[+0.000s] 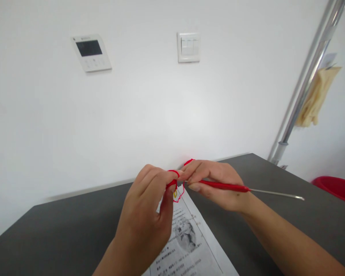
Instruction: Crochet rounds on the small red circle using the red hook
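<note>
My right hand grips a crochet hook by its red handle. A thin metal shaft sticks out to the right, and the other tip points at my left hand. The left fingers are closed in a pinch on red yarn, with a loop of it round the index finger. A loose strand sags between the hands. Behind the right fingers a bit of the red yarn ball shows. Below lies a printed sheet, partly covered by my left hand; a small yellow ring shows near its top.
The dark grey table meets a white wall with a control panel and a light switch. At the right stand a metal pole, hanging yellowish gloves and a red basin.
</note>
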### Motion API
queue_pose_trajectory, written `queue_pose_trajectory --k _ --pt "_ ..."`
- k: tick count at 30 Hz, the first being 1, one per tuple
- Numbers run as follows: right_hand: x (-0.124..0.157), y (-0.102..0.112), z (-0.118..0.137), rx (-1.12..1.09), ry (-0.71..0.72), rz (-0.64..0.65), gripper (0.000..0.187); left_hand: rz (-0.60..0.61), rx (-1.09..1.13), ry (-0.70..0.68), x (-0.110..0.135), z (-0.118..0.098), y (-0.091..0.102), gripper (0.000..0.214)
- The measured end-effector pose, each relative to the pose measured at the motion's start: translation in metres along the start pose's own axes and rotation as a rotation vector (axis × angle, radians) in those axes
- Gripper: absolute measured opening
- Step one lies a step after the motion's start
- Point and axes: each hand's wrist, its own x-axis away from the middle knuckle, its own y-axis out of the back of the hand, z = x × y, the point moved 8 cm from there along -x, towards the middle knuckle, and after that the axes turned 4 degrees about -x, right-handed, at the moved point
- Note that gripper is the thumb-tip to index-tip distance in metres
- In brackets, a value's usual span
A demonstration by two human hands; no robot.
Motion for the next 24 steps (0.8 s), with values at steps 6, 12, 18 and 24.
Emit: queue_pose_trajectory --k 6,12,18,24 --pt "0.002 -0.001 -0.002 -0.061 0.001 -0.077 0.008 -0.01 -0.002 0.007 0.001 0.003 0.001 0.019" --pt "0.004 -0.005 0.021 0.177 0.181 -0.11 0.011 -0.075 0.153 0.183 0.007 0.02 -0.002 0.014" --pt "0.005 0.003 0.02 0.157 0.085 -0.17 0.015 -0.184 0.483 0.605 0.016 0.043 -0.006 0.01" --pt "0.004 0.002 0.02 0.157 0.118 -0.168 0.008 -0.085 0.905 0.749 0.015 0.055 -0.023 0.017"
